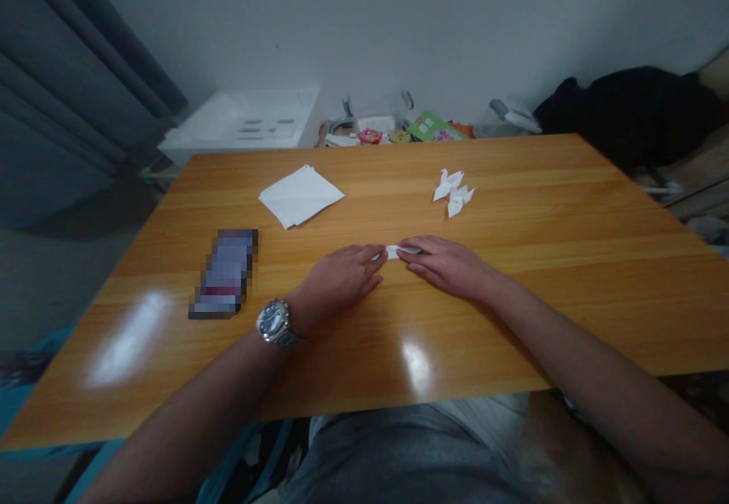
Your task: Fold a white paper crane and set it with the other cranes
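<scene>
A small folded piece of white paper (392, 252) lies on the wooden table between my two hands, mostly covered by fingers. My left hand (348, 275), with a metal watch (274, 322) on its wrist, holds the left end of the paper down with its fingers together. From the other side, my right hand (441, 261) grips the right end between thumb and fingers. Beyond my right hand are two folded paper birds (449, 184), close together. A stack of white paper sheets (301, 196) rests on the table further away, to the left.
A phone with a blurred-out screen (226, 272) lies left of my left hand. Past the table's (512, 322) far edge stand a white plastic tray (267, 121) and a clutter with a green packet (433, 128). A black cloth bundle (626, 117) sits at the back right.
</scene>
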`<action>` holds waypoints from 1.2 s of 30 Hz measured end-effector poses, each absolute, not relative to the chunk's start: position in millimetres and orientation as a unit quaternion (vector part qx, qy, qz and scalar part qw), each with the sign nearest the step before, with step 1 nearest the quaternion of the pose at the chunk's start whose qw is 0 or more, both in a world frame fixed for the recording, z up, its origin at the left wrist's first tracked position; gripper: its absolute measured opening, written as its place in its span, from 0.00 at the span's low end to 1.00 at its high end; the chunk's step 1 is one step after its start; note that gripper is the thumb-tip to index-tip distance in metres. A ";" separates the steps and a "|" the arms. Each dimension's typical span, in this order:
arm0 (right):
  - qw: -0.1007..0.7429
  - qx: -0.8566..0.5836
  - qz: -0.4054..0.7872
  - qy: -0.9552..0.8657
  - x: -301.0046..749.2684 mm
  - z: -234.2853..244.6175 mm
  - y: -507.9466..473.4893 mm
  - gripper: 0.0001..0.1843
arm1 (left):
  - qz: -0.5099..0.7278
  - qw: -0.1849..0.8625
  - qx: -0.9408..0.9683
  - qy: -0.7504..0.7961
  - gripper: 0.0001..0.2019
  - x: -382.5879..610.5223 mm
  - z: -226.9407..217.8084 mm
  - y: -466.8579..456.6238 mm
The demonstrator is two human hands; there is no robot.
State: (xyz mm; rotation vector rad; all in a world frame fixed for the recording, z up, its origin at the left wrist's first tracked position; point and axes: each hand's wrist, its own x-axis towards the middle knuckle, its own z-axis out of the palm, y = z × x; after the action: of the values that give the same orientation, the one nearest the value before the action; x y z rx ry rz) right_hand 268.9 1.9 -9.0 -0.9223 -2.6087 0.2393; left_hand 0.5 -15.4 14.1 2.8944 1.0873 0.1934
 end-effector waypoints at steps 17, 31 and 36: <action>0.183 -0.308 0.096 -0.929 279.0 -7.9 7.2 0.16 | 0.077 0.031 0.934 0.348 0.20 2.2 10.1 -15.3; 0.182 -0.299 0.069 -0.934 274.1 -8.1 8.1 0.17 | 0.129 0.030 0.925 0.355 0.17 12.9 7.6 -4.9; 0.211 -0.323 0.089 -0.918 268.4 -7.2 7.4 0.14 | 0.154 0.061 0.923 0.347 0.16 12.2 2.8 0.2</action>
State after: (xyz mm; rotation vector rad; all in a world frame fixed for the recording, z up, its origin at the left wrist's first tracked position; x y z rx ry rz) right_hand 268.4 7.4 -7.2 -0.8985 -2.5513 0.2486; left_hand 12.2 0.2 2.8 2.7933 1.0509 0.4649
